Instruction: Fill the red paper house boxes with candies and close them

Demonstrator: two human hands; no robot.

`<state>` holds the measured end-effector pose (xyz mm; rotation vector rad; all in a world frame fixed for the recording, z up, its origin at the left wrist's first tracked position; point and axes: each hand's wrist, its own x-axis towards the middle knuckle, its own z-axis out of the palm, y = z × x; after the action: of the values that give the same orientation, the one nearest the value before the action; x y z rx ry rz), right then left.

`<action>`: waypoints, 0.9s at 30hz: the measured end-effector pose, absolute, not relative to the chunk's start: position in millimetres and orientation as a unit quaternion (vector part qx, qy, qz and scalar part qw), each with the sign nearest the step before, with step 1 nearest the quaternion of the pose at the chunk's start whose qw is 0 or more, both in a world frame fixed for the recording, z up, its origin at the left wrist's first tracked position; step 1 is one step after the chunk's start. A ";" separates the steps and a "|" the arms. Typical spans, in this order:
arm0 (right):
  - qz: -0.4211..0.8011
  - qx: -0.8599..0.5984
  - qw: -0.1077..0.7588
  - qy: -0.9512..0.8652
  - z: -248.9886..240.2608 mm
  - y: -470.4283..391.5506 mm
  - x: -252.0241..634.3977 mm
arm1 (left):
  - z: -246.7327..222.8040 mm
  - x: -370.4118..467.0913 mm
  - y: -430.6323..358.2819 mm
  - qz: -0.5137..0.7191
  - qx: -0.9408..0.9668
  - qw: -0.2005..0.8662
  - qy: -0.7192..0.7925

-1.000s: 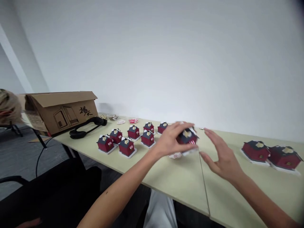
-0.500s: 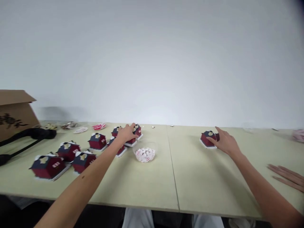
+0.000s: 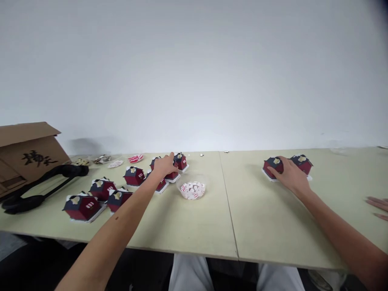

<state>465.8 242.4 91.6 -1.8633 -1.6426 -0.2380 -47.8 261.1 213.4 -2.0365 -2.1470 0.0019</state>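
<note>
My left hand (image 3: 165, 165) is over a small red miniature house (image 3: 172, 176) with a dark, white-trimmed roof, its fingers closed around the house's top. Just beyond it stands another miniature house (image 3: 181, 161), and several more stand to the left. My right hand (image 3: 289, 173) has its thumb and fingers around a miniature house (image 3: 270, 166) on the right part of the table. Behind the fingers of that hand, a further miniature house (image 3: 304, 163) is partly covered. A clear bowl (image 3: 192, 190) of small white and red pieces sits right of my left hand.
On the left, a cardboard box (image 3: 33, 157) stands beside a black strap-like object (image 3: 45, 190). Clear dishes with small pieces (image 3: 135, 158) line the back by the wall. Another person's hand (image 3: 378, 206) rests at the right edge. A seam (image 3: 228, 202) divides the table.
The view has turned slightly left. My right hand has shifted left over its house, uncovering the second house behind it. My left hand has drawn back a little from the farthest house.
</note>
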 end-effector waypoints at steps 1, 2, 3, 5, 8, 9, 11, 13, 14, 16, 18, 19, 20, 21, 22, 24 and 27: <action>-0.090 -0.698 0.327 -0.630 90.3 241.0 462.6 | 212.9 -46.4 260.2 0.001 -0.685 0.097 -0.722; -0.090 -0.688 0.337 -0.636 89.1 239.8 459.1 | 212.0 -44.9 259.6 0.000 -0.685 0.103 -0.721; -0.090 -0.678 0.345 -0.643 87.9 238.6 455.5 | 210.7 -43.3 259.4 -0.003 -0.685 0.107 -0.721; -0.091 -0.656 0.357 -0.659 85.9 236.0 448.4 | 207.9 -40.6 259.6 -0.009 -0.682 0.110 -0.723; -0.088 -0.622 0.370 -0.685 83.9 231.4 439.2 | 206.1 -37.6 258.8 -0.011 -0.679 0.106 -0.726; -0.083 -0.611 0.375 -0.693 83.5 230.1 437.0 | 206.8 -36.5 257.6 -0.010 -0.679 0.105 -0.727; -0.060 -0.587 0.402 -0.700 82.9 229.2 435.1 | 210.4 -32.7 253.4 -0.018 -0.676 0.121 -0.726; -0.026 -0.570 0.457 -0.683 81.8 232.0 438.2 | 215.7 -25.0 247.2 -0.058 -0.680 0.166 -0.712; -0.015 -0.568 0.490 -0.662 80.8 234.9 442.2 | 218.2 -19.4 243.9 -0.087 -0.692 0.183 -0.693; -0.006 -0.586 0.531 -0.612 77.0 242.3 454.7 | 220.9 -5.3 237.9 -0.130 -0.749 0.159 -0.630; -0.002 -0.640 0.490 -0.592 70.9 249.1 470.4 | 218.7 10.5 234.6 -0.092 -0.817 0.060 -0.566; 0.003 -0.667 0.448 -0.595 67.3 251.3 477.6 | 215.5 18.0 234.4 -0.049 -0.837 0.012 -0.544; 0.009 -0.688 0.402 -0.604 63.6 252.6 483.3 | 211.2 24.8 235.1 -0.002 -0.845 -0.024 -0.534; 0.014 -0.699 0.360 -0.617 60.2 252.9 486.9 | 206.2 30.5 236.8 0.039 -0.843 -0.044 -0.535; 0.016 -0.701 0.329 -0.633 57.4 252.6 488.3 | 200.7 35.0 239.2 0.071 -0.836 -0.053 -0.541; 0.015 -0.688 0.293 -0.663 53.9 250.8 484.7 | 190.5 39.9 245.0 0.101 -0.828 -0.059 -0.548; 0.008 -0.666 0.243 -0.705 54.6 248.3 471.6 | 180.2 39.1 251.9 0.116 -0.828 -0.059 -0.545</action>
<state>471.6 248.3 54.6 -1.8204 -1.9268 0.0232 39.1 251.9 180.2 -2.7031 -1.7808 0.3785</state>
